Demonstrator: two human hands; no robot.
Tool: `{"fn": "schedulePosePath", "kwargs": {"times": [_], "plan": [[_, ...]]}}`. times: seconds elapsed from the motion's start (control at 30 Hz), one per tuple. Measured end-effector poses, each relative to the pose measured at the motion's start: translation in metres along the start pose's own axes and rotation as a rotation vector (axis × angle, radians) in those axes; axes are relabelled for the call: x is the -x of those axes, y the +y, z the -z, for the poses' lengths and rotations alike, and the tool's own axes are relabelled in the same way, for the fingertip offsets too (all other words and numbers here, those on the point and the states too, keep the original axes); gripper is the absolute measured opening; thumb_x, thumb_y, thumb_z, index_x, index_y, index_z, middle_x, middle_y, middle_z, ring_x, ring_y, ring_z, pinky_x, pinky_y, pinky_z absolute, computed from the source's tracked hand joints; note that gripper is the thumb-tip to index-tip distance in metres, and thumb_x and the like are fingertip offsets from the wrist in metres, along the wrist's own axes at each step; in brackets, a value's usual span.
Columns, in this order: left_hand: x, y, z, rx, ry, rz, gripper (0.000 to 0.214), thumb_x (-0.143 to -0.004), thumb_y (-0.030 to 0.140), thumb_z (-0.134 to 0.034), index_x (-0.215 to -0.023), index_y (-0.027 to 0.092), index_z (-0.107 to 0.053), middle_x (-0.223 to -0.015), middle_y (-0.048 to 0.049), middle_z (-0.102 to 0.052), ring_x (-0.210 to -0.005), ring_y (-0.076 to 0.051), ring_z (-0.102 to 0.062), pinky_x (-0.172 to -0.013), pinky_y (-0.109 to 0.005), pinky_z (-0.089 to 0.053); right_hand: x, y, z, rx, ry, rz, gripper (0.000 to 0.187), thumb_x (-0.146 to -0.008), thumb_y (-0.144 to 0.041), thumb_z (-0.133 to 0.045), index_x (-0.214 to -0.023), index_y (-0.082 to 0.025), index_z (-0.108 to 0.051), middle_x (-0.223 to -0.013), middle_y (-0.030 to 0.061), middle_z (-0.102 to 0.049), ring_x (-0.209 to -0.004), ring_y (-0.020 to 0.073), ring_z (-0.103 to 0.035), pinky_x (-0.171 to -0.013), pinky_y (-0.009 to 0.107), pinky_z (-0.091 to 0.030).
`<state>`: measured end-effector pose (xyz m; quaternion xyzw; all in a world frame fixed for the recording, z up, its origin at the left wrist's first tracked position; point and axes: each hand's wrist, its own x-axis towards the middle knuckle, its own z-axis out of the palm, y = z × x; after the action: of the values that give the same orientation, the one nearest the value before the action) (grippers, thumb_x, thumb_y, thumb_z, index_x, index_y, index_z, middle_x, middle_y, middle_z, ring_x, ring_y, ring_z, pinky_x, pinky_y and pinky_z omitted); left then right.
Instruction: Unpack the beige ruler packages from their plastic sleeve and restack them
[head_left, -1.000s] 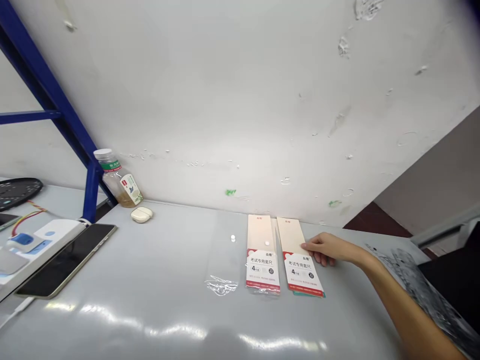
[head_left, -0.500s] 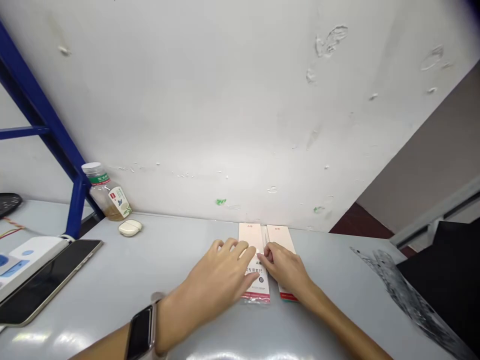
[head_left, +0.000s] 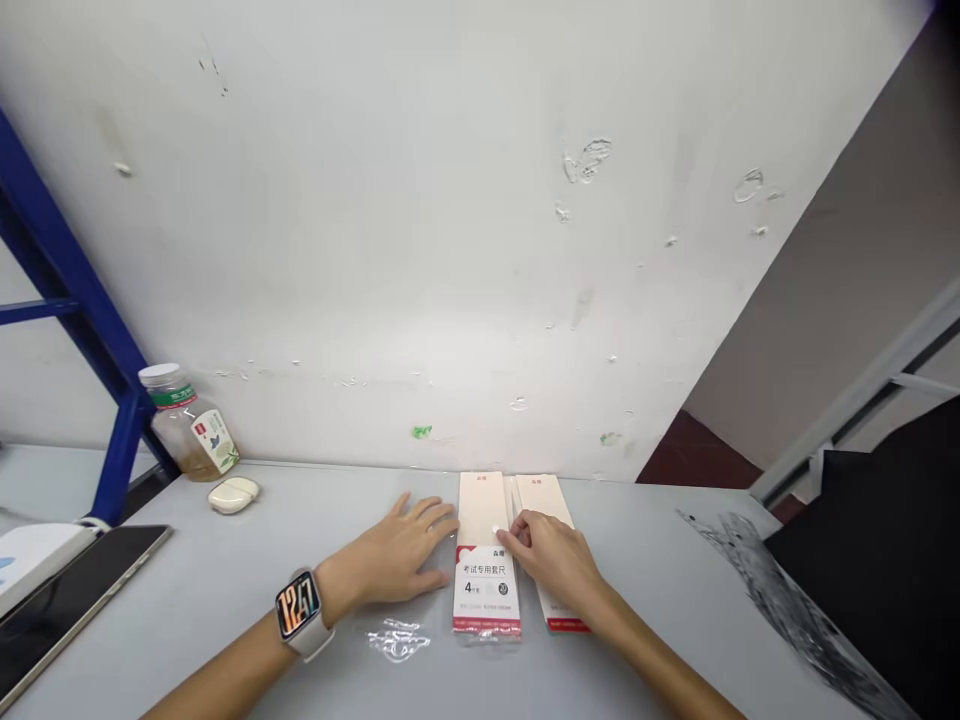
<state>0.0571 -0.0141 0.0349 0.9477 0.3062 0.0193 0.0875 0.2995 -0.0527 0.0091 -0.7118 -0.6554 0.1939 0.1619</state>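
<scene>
Two flat ruler-set packets lie side by side on the grey table, each a cream card with a white and red label reading 考试专用套尺. My right hand [head_left: 549,562] rests across the right packet [head_left: 544,497], with its fingertips on the left packet [head_left: 486,590] beside a small white disc [head_left: 496,529]. Whether those fingers grip anything is hidden. My left hand [head_left: 397,555] lies flat on the table with its fingers spread, just left of the left packet and holding nothing. A smartwatch [head_left: 298,605] sits on my left wrist. A crumpled clear plastic piece [head_left: 397,640] lies below that hand.
A drink bottle [head_left: 189,435] and a white earbud case [head_left: 233,495] stand by the wall at left. A dark tablet [head_left: 75,590] lies at the table's left, beside a blue steel frame [head_left: 112,470]. A black object [head_left: 862,570] rises past the table's right end.
My left hand has come into view and moved onto the packets, then off to their left. My right hand has moved from the right packet's edge onto both packets. The view has tilted.
</scene>
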Motion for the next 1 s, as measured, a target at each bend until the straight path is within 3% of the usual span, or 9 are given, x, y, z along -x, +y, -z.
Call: {"fn": "schedulePosePath", "kwargs": {"times": [0.2,0.37,0.53,0.63,0.7,0.77,0.9,1.0], "plan": [[-0.003,-0.002,-0.007,0.006,0.017,-0.004,0.054,-0.09,0.052,-0.056,-0.137,0.028,-0.046,-0.142,-0.0055,-0.052,-0.13,-0.027,-0.046,-0.108,-0.044,-0.033,-0.003,-0.001,0.003,-0.163,-0.063,-0.027,0.024,-0.084,-0.045,-0.055,-0.076,-0.023,-0.06,-0.077,-0.0015,-0.069,-0.073,0.0158,-0.061,-0.062,0.024,-0.035],[-0.004,-0.004,-0.008,0.039,0.005,0.024,0.058,-0.088,0.053,-0.058,-0.139,0.028,-0.045,-0.141,-0.0056,-0.053,-0.13,-0.028,-0.045,-0.107,-0.044,-0.034,-0.008,0.002,0.002,-0.417,-0.134,-0.025,0.018,-0.076,-0.037,-0.063,-0.071,-0.021,-0.06,-0.07,-0.003,-0.065,-0.065,0.0124,-0.055,-0.057,0.023,-0.033],[-0.002,-0.009,-0.004,0.074,-0.017,-0.001,0.058,-0.085,0.048,-0.065,-0.137,0.032,-0.047,-0.141,-0.0043,-0.052,-0.128,-0.03,-0.046,-0.104,-0.044,-0.036,-0.016,0.013,0.003,-0.53,-0.163,-0.029,0.02,-0.075,-0.035,-0.063,-0.064,-0.019,-0.057,-0.06,-0.0041,-0.057,-0.054,0.0102,-0.049,-0.053,0.022,-0.032],[-0.001,-0.012,-0.001,0.143,0.016,-0.025,0.053,-0.082,0.048,-0.067,-0.13,0.031,-0.054,-0.137,-0.006,-0.055,-0.127,-0.033,-0.046,-0.108,-0.049,-0.03,-0.021,0.017,0.008,-0.6,-0.206,-0.033,0.024,-0.075,-0.037,-0.064,-0.063,-0.02,-0.053,-0.056,-0.005,-0.054,-0.05,0.0095,-0.048,-0.051,0.022,-0.035],[-0.004,-0.009,0.0,0.289,0.077,-0.002,0.044,-0.085,0.049,-0.064,-0.124,0.029,-0.058,-0.132,-0.0069,-0.058,-0.126,-0.033,-0.046,-0.108,-0.05,-0.03,-0.022,0.017,0.013,-0.648,-0.239,-0.028,0.027,-0.074,-0.039,-0.065,-0.063,-0.02,-0.05,-0.053,-0.0061,-0.051,-0.047,0.0089,-0.046,-0.049,0.022,-0.033],[-0.01,-0.003,0.0,0.583,0.153,0.078,0.04,-0.089,0.047,-0.058,-0.123,0.028,-0.054,-0.124,-0.0073,-0.061,-0.119,-0.029,-0.052,-0.102,-0.046,-0.038,-0.022,0.015,0.016,-0.698,-0.281,-0.018,0.031,-0.073,-0.044,-0.066,-0.063,-0.021,-0.047,-0.052,-0.0066,-0.05,-0.045,0.0082,-0.044,-0.046,0.022,-0.031],[-0.023,0.007,-0.007,1.242,0.23,0.27,0.045,-0.087,0.041,-0.061,-0.124,0.023,-0.042,-0.091,-0.0019,-0.063,-0.085,-0.022,-0.066,-0.076,-0.036,-0.051,-0.017,0.009,0.017,-0.778,-0.364,0.06,0.039,-0.072,-0.053,-0.069,-0.065,-0.02,-0.049,-0.054,-0.0053,-0.053,-0.049,0.0084,-0.046,-0.048,0.022,-0.03],[-0.026,0.004,-0.012,1.391,0.223,0.317,0.056,-0.08,0.039,-0.07,-0.124,0.023,-0.039,-0.078,0.0034,-0.057,-0.071,-0.019,-0.066,-0.058,-0.031,-0.051,-0.014,0.008,0.017,-0.789,-0.377,0.101,0.044,-0.073,-0.06,-0.067,-0.067,-0.019,-0.05,-0.056,-0.0039,-0.056,-0.051,0.0092,-0.049,-0.048,0.022,-0.03]]}}
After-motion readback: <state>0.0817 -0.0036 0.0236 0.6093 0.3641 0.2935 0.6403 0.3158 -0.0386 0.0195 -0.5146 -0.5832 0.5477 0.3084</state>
